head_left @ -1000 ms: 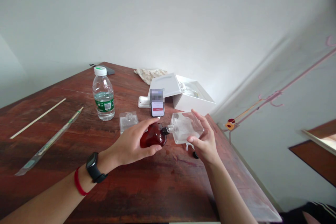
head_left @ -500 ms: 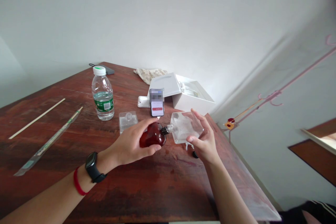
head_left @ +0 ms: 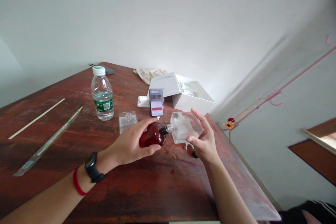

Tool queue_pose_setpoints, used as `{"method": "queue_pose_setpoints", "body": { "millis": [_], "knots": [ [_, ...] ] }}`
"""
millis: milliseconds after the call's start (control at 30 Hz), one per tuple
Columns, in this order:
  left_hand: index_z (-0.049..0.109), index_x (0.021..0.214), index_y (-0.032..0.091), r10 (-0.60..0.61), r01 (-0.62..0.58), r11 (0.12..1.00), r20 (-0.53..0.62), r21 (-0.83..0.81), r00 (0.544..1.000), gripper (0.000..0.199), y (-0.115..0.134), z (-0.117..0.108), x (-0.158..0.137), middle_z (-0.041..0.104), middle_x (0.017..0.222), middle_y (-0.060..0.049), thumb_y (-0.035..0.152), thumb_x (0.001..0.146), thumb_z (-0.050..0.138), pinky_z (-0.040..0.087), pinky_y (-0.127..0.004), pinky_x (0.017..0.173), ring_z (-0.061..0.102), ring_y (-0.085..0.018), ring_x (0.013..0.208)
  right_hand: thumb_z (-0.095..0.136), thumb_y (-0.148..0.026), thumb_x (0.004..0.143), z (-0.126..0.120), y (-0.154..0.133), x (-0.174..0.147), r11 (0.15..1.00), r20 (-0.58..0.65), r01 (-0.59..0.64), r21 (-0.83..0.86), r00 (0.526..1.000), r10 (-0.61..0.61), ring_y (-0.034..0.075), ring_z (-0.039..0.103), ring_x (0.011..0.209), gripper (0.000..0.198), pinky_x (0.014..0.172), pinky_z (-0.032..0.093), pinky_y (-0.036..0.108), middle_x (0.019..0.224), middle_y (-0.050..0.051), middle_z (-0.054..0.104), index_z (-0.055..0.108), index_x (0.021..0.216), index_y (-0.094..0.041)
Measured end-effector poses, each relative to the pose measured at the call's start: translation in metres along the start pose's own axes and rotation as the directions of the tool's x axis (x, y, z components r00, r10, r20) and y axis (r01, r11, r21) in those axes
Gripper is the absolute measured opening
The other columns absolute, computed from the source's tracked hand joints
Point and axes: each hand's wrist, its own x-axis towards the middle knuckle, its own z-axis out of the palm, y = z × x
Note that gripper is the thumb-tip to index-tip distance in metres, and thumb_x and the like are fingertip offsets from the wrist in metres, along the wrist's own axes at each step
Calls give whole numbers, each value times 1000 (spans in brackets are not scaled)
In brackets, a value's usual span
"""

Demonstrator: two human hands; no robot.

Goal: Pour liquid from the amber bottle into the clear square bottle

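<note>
My left hand (head_left: pixel 135 143) is closed around a small dark red-brown bottle (head_left: pixel 154 135) tipped on its side, its black threaded neck pointing right. In my right hand (head_left: pixel 204 138) is a clear square glass bottle (head_left: pixel 183 126), also lying sideways, its neck towards the left. The two necks meet end to end; whether one sits inside the other I cannot tell. Just beyond my left hand stands another clear square bottle (head_left: pixel 127 120), partly covered by the hand. A small black cap (head_left: pixel 195 154) lies on the table beside my right hand.
On the wooden table (head_left: pixel 126 196) stand a water bottle (head_left: pixel 103 96) with a green label and a propped phone (head_left: pixel 156 106). Behind are an open white box (head_left: pixel 194 99) and a cloth (head_left: pixel 148 74). A bare stick (head_left: pixel 36 118) and wrapped chopsticks (head_left: pixel 49 140) lie left.
</note>
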Motion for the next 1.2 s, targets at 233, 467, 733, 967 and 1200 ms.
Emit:
{"method": "queue_pose_setpoints", "body": {
  "millis": [233,467,733,967,1200],
  "knots": [
    [46,153,26,10,-10,1000,-10,-6,1000,72,-2,1,0,64,148,-13,51,92,75,52,-51,112,65,-35,130,96,-50,69,0,-2,0,1000,1,8,-15,1000,-8,34,68,122,81,106,53,53,133,8,74,64,142,-34],
    [47,152,25,7,-7,1000,-10,-10,1000,72,-1,0,-1,64,148,-13,54,92,74,51,-51,114,65,-35,131,98,-48,68,1,-3,-1,1000,-12,-7,0,1000,7,34,68,121,80,104,54,52,132,8,74,66,139,-34],
    [45,152,24,12,-12,999,0,-36,1000,70,-3,3,-1,62,149,-13,53,94,72,50,-50,114,63,-34,133,98,-49,67,2,-5,-2,1000,-21,3,-15,1000,-4,32,67,123,81,106,53,49,133,8,74,66,140,-34],
    [45,152,24,17,-17,999,-4,-46,1000,71,-5,4,-2,61,151,-13,53,93,73,49,-52,115,62,-35,134,97,-50,68,1,-4,-2,999,-22,18,-39,1000,-19,32,68,121,83,105,54,48,132,8,75,65,142,-33],
    [46,151,24,28,-29,999,-26,-36,999,72,-7,4,-1,62,149,-13,55,92,74,50,-50,114,63,-34,132,98,-49,68,0,-3,-3,999,-18,27,-44,999,-27,32,68,123,83,106,54,49,133,9,74,64,142,-32]
  ]
}}
